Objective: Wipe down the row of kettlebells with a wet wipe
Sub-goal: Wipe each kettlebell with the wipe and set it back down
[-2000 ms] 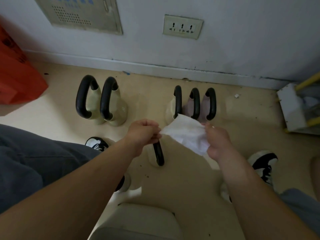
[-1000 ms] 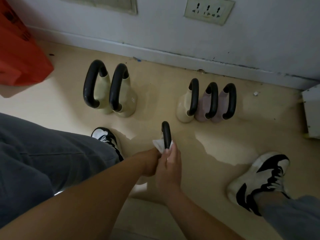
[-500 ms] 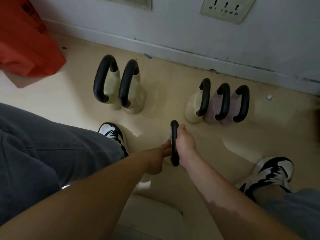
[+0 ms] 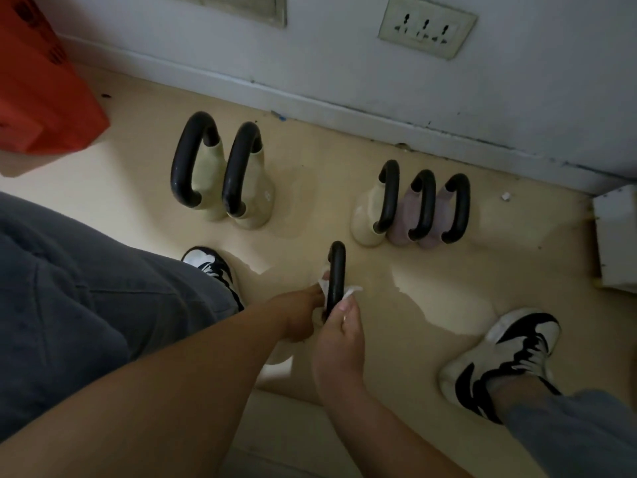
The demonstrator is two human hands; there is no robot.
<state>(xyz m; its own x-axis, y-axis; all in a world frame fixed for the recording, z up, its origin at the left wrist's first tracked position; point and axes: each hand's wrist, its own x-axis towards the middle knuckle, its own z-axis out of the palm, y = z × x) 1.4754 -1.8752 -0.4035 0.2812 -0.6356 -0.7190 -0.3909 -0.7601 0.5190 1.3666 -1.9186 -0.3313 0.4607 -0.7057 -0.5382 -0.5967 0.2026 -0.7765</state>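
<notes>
— Beige floor [image 4: 310, 143] runs up to a white skirting and a wall [image 4: 344, 63] with a socket [image 4: 427, 27]. How much room is round the hands?

— Fair. Open floor lies right of the handle [image 4: 336, 270] as far as the right shoe [image 4: 499, 353], and between the handle and the row at the wall. The left shoe [image 4: 213, 270] and a grey trouser leg [image 4: 86, 305] crowd the left side.

— And the edges?

— A red bag [image 4: 41, 98] is cut off at the left edge and a white box [image 4: 617, 243] at the right. In the row, the big pair [image 4: 241, 174] stand touching. The small trio [image 4: 424, 205] are packed together further right, with a gap between the groups.

— Where is the one being wiped?

— That kettlebell [image 4: 279, 355] stands apart, nearer than the row, between the shoes and just before the trio. Its black handle faces us edge-on. The wipe [image 4: 352, 292] wraps the handle's near half, with white showing on both sides.

— Fingers?

— The right hand [image 4: 341, 343] pinches the wipe to the handle's right side, thumb on top and the other fingers curled under. The left hand [image 4: 300, 315] grips the handle from the left with curled fingers, its tips at the wipe.

— What is hidden?

— Most of the kettlebell's body is under the left forearm, and only a pale bit shows. The left fingertips are out of sight behind the handle.
</notes>
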